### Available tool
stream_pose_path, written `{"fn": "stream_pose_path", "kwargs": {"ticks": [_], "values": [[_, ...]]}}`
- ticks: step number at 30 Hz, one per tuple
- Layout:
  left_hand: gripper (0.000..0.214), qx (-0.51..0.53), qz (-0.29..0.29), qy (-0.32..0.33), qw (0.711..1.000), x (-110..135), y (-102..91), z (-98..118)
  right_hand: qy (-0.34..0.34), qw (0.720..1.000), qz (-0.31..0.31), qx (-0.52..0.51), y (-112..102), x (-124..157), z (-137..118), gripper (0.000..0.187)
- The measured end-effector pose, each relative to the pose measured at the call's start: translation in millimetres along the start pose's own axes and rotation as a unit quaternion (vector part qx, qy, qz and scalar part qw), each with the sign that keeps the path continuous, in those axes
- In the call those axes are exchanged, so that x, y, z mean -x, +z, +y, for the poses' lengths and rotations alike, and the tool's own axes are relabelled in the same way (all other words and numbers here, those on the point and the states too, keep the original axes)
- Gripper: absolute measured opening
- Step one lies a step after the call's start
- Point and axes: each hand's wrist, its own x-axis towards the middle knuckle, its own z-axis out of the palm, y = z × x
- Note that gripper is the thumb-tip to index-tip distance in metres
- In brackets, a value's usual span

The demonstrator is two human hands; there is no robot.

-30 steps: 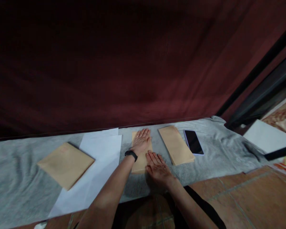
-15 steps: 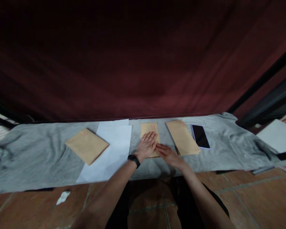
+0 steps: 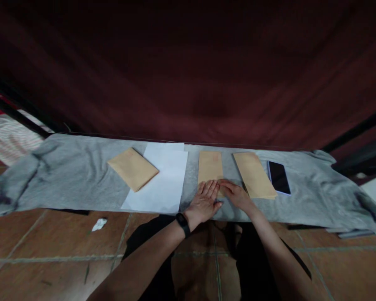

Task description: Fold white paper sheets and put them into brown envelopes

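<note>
Tan envelope (image 3: pixel 210 166) under left hand (image 3: pixel 203 205) and right hand (image 3: pixel 238 195), fingers (image 3: pixel 210 189) flat, seemingly empty; grey cloth (image 3: pixel 81 175), tiled floor (image 3: pixel 50 251).

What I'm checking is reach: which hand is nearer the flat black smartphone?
Right. The right hand lies left of the black smartphone, past the tan paper envelope stack; the left hand farther left.

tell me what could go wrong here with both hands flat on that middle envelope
1. The left hand and right hand press the near end of the middle envelope, which lies on a loose, wrinkled grey cloth. A push could bunch the cloth and crease the envelope.
2. The right hand lies close to the stack of envelopes, with the phone just beyond. A sideways sweep might knock the stack askew.
</note>
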Motion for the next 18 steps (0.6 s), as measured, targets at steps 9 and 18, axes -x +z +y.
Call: {"fn": "stream_pose_path", "kwargs": {"ticks": [9, 18], "values": [[0.08, 0.015, 0.009, 0.008, 1.0, 3, -1.3, 4, -0.005, 0.994, -0.023, 0.108, 9, 11, -13, 0.049], [0.084, 0.037, 0.009, 0.02, 0.999, 8, -7.7, -1, 0.002, 0.983, -0.042, 0.178, 18, 6, -31, 0.054]]}}
